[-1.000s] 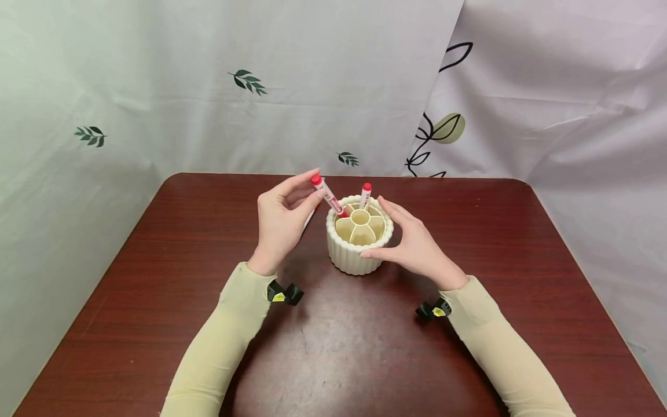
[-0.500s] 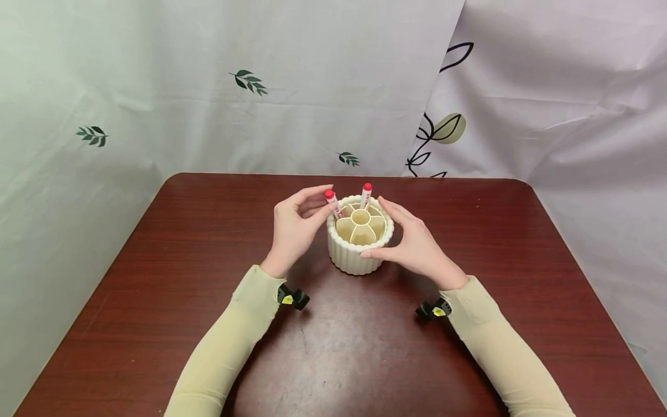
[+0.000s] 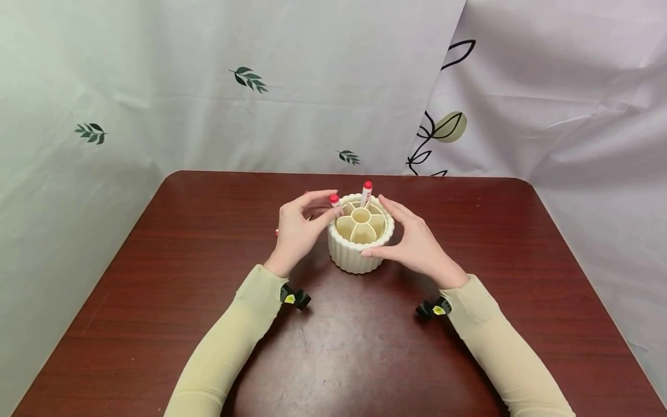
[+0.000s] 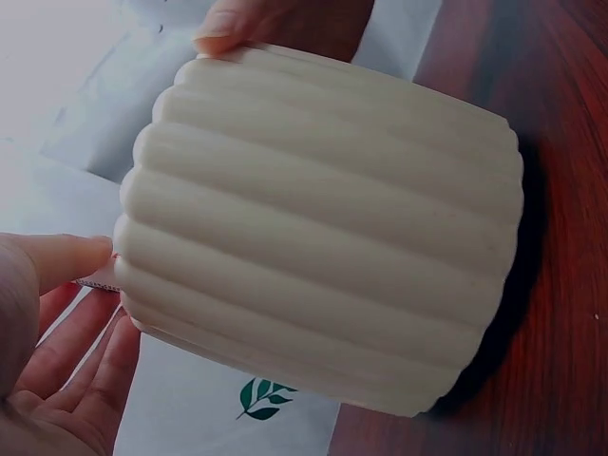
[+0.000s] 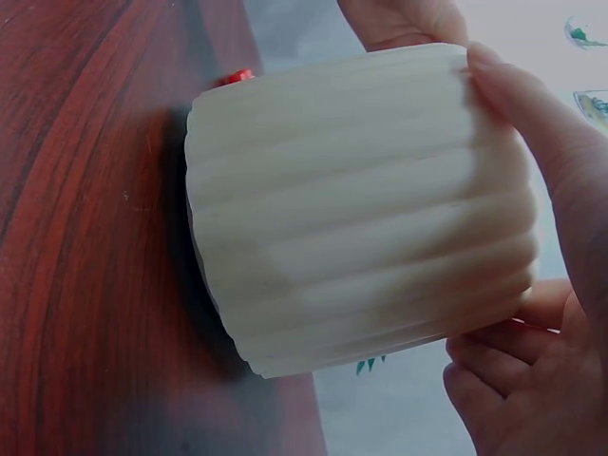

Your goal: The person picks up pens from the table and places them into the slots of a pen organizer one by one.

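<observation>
A cream ribbed round holder (image 3: 359, 252) stands upright on the table, its top split into wedge compartments around a central tube. Two white markers with red caps stand in it: one (image 3: 336, 205) at the holder's left rim, another (image 3: 366, 194) at its far rim, leaning slightly.

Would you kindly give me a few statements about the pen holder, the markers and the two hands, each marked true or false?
1. The left hand pinches a red-capped marker at the holder's rim. True.
2. The right hand lies flat on the table, away from the holder. False: its fingers rest against the side of the ribbed cream holder.
3. A second red-capped marker stands in a far compartment of the holder. True.
4. The holder lies tipped on its side. False: it stands upright on the table.
5. The holder's round middle compartment holds a marker. False: it is empty.
</observation>
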{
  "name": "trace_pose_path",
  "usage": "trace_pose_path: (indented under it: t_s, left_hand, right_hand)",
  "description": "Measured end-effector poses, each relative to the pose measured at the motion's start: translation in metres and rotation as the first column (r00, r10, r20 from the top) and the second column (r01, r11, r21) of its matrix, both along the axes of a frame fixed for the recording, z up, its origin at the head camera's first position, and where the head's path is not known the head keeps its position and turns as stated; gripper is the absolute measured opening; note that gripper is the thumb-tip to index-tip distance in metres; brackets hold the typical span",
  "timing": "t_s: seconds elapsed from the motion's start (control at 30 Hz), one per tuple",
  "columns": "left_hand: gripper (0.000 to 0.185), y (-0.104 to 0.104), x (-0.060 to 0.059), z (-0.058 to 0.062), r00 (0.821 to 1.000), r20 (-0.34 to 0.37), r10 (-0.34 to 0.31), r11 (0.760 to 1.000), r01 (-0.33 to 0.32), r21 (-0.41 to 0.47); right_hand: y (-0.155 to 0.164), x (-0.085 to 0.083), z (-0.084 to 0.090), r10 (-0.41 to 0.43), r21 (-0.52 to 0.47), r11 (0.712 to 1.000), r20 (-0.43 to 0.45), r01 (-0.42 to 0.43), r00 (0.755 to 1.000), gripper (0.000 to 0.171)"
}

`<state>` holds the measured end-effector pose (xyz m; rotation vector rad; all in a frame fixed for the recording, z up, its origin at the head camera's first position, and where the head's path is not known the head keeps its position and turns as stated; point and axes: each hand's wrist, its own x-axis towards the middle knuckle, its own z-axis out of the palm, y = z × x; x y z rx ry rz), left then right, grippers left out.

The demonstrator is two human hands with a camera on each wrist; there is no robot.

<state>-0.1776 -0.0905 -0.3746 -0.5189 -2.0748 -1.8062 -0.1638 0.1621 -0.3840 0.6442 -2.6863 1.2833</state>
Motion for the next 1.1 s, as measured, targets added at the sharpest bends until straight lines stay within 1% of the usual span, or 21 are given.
trace_pose_path:
  t_s: [0.13, 0.27, 0.37, 0.43, 0.5, 0.57, 0.67, 0.7, 0.93, 1.1]
  left_hand:
    - [0.036, 0.000, 0.002, 0.002, 1.000, 0.020, 0.020, 1.000, -0.019, -0.016]
    - [0.037, -0.001, 0.011, 0.014, 0.999, 0.025, 0.031, 0.999, -0.031, -0.013]
    - [0.036, -0.002, 0.020, 0.024, 0.999, 0.027, 0.040, 0.999, -0.039, -0.034]
    - [0.036, -0.004, 0.023, 0.026, 0.999, 0.017, 0.046, 0.998, -0.045, -0.054]
    - [0.037, -0.008, 0.020, 0.021, 0.999, 0.002, 0.046, 0.997, -0.045, -0.060]
    - [0.039, -0.012, 0.015, 0.012, 0.999, -0.013, 0.039, 0.998, -0.039, -0.053]
    - [0.041, -0.018, 0.007, 0.000, 0.999, -0.015, 0.039, 0.998, -0.040, -0.045]
    - [0.040, -0.020, 0.006, -0.002, 0.999, -0.014, 0.040, 0.998, -0.041, -0.046]
    - [0.037, -0.032, 0.007, -0.003, 0.999, 0.010, 0.047, 0.997, -0.047, -0.057]
    - [0.038, -0.042, 0.010, 0.001, 0.998, 0.008, 0.070, 0.995, -0.069, -0.068]
  right_hand:
    - [0.000, -0.001, 0.002, 0.007, 0.014, 1.000, -0.003, -0.007, 1.000, 0.112]
    - [0.001, 0.000, 0.005, 0.015, 0.045, 0.999, -0.013, -0.014, 1.000, 0.113]
    - [0.002, 0.004, 0.007, 0.016, 0.069, 0.997, -0.016, -0.015, 1.000, 0.114]
    - [0.003, 0.007, 0.007, 0.018, 0.076, 0.997, -0.012, -0.017, 1.000, 0.114]
    - [0.004, 0.010, 0.007, 0.021, 0.074, 0.997, -0.011, -0.020, 1.000, 0.112]
    - [0.005, 0.013, 0.007, 0.022, 0.069, 0.997, -0.019, -0.021, 1.000, 0.110]
    - [0.007, 0.017, 0.007, 0.021, 0.075, 0.997, -0.042, -0.018, 0.999, 0.103]
    - [0.008, 0.018, 0.007, 0.019, 0.079, 0.997, -0.054, -0.015, 0.998, 0.101]
    - [0.014, 0.026, 0.009, 0.001, 0.100, 0.995, -0.138, 0.013, 0.990, 0.090]
    - [0.014, 0.030, 0.010, -0.026, 0.090, 0.995, -0.165, 0.042, 0.986, 0.091]
